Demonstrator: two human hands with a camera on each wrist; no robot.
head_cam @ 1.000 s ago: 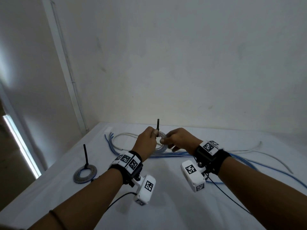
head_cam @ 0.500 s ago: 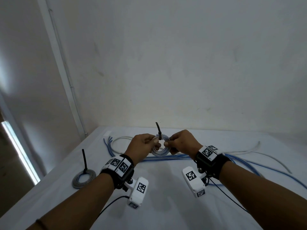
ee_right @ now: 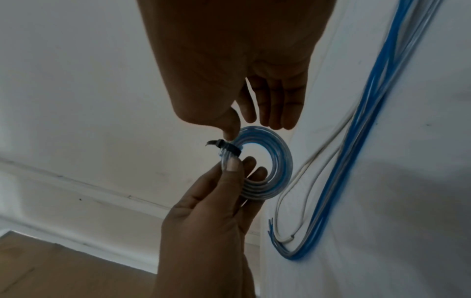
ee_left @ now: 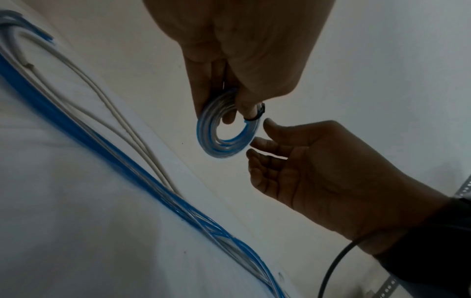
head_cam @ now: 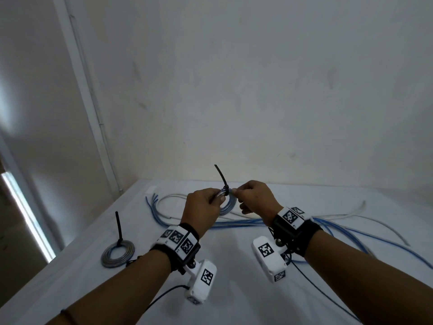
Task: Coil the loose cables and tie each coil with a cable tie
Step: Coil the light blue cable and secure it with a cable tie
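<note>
Left hand point(head_cam: 203, 207) pinches the blue coil point(ee_right: 265, 165) above the table point(head_cam: 234, 289) — black tie point(head_cam: 223, 181) wrapped on. Right hand point(head_cam: 254, 198) — fingers loosely spread, thumb tip at the tie.

Loose cables point(head_cam: 246, 222) cross table point(head_cam: 234, 289) beyond hands; tied coil point(head_cam: 117, 253) left.
</note>
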